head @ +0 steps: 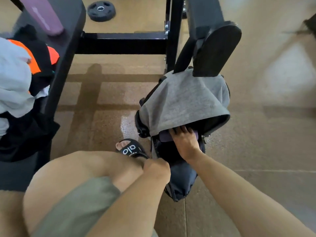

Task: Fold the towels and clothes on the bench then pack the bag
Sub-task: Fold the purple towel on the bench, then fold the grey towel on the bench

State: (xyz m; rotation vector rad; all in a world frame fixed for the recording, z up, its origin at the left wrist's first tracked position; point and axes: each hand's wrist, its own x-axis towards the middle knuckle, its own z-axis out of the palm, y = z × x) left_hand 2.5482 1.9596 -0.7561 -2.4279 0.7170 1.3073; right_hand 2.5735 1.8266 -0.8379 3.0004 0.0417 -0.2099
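Note:
A dark navy bag [181,182] stands on the floor right of my knee, its grey flap [186,98] thrown back and the mouth open. My right hand [185,142] reaches into the mouth with fingers spread flat on a purple folded cloth [165,136] inside. My left hand [156,166] grips the near edge of the bag's opening in a fist. On the black bench [68,36] at left lies a heap of clothes: a pale grey-white towel [13,79], a black and orange garment [36,57] and black cloth [25,134].
A purple bottle [42,16] lies on the bench's far end. A black machine frame [172,35] and its padded foot [217,50] stand right behind the bag. A weight plate [101,11] lies on the tan floor. My sandalled foot [130,148] is beside the bag.

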